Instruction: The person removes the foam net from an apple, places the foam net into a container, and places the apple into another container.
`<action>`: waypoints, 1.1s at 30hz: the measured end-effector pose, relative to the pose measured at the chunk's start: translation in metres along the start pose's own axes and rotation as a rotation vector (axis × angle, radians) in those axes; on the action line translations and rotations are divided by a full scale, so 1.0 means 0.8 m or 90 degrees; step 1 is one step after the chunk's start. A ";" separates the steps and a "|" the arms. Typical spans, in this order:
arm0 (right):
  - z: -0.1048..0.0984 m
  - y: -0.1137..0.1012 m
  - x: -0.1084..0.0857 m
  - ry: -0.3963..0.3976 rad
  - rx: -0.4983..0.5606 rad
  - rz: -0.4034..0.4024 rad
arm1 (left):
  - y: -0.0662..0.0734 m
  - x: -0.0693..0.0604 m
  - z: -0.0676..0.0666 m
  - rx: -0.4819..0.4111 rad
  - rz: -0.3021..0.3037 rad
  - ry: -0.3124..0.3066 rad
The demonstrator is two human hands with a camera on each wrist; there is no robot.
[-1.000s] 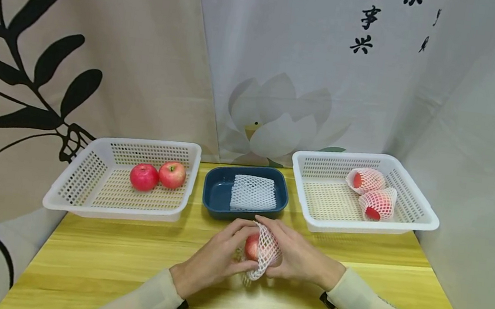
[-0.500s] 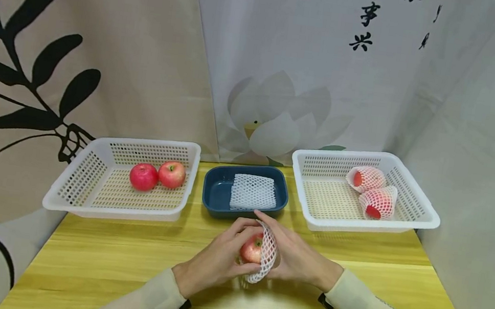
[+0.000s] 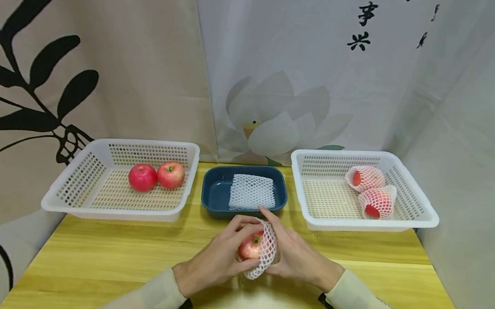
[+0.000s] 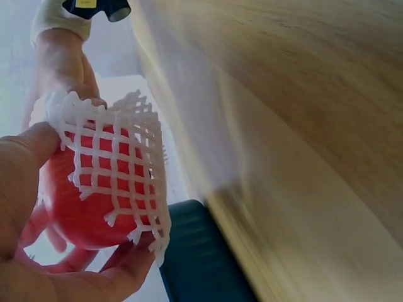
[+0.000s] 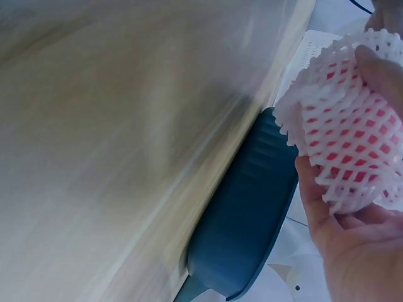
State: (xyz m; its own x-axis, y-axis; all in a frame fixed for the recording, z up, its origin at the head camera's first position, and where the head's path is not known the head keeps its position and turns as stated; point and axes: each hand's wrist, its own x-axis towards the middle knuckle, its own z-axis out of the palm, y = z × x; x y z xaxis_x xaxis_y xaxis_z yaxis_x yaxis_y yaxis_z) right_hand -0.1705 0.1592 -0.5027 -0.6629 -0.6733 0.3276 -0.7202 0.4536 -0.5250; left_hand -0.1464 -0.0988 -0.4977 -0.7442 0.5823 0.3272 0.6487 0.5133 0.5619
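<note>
As far as I can see from here, the red apple [image 3: 250, 246] is just in front of the blue tray [image 3: 216, 192], between the left hand [image 3: 218, 255] and the right hand [image 3: 297, 253]. The left hand's grip curls around the apple on its bare side; the right hand's grip holds the foam net [image 3: 267, 254], which covers the apple's other side. Being round, the fruit gives no long axis. The net's mouth faces the left hand, which is nearer to the bare peel.
</note>
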 end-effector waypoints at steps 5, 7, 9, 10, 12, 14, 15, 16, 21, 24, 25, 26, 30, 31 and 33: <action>-0.004 -0.001 0.000 -0.002 0.003 0.017 | -0.003 -0.004 -0.001 0.009 -0.012 0.027; -0.007 -0.001 -0.001 0.007 -0.003 0.016 | -0.005 -0.005 -0.003 0.014 -0.009 0.045; -0.009 0.000 -0.002 0.021 -0.005 0.006 | -0.006 -0.005 -0.006 0.015 -0.001 0.066; -0.010 0.002 -0.003 0.029 -0.009 -0.003 | -0.007 -0.005 -0.007 0.016 0.002 0.077; -0.011 0.005 -0.004 0.046 -0.017 -0.025 | -0.008 -0.006 -0.010 0.015 0.010 0.093; -0.011 0.007 -0.005 0.064 -0.026 -0.050 | -0.009 -0.006 -0.011 0.013 0.012 0.103; -0.011 0.009 -0.005 0.074 -0.035 -0.062 | -0.009 -0.006 -0.012 0.012 0.010 0.104; -0.011 0.009 -0.005 0.083 -0.044 -0.071 | -0.009 -0.007 -0.013 0.011 0.008 0.104; -0.015 0.011 -0.002 0.121 -0.105 -0.096 | -0.007 -0.008 -0.016 0.009 -0.003 0.097; -0.017 0.010 -0.001 0.125 -0.124 -0.098 | -0.006 -0.008 -0.018 0.009 -0.004 0.098; -0.017 0.009 -0.001 0.124 -0.123 -0.096 | -0.006 -0.008 -0.018 0.009 -0.003 0.100; -0.017 0.009 -0.001 0.123 -0.122 -0.094 | -0.005 -0.008 -0.019 0.008 -0.002 0.101; -0.015 0.007 -0.002 0.122 -0.101 -0.089 | -0.005 -0.007 -0.020 0.009 0.000 0.100; -0.014 0.007 -0.002 0.123 -0.095 -0.093 | -0.005 -0.007 -0.020 0.010 0.003 0.100; -0.014 0.007 -0.001 0.125 -0.081 -0.105 | -0.005 -0.006 -0.020 0.012 0.008 0.104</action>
State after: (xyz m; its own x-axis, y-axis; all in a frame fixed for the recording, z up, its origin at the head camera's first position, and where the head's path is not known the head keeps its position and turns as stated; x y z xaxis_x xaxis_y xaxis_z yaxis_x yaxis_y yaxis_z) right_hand -0.1764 0.1685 -0.4969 -0.5530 -0.6237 0.5525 -0.8331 0.4251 -0.3539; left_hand -0.1478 -0.1134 -0.4895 -0.7514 0.4788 0.4541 0.6594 0.5190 0.5439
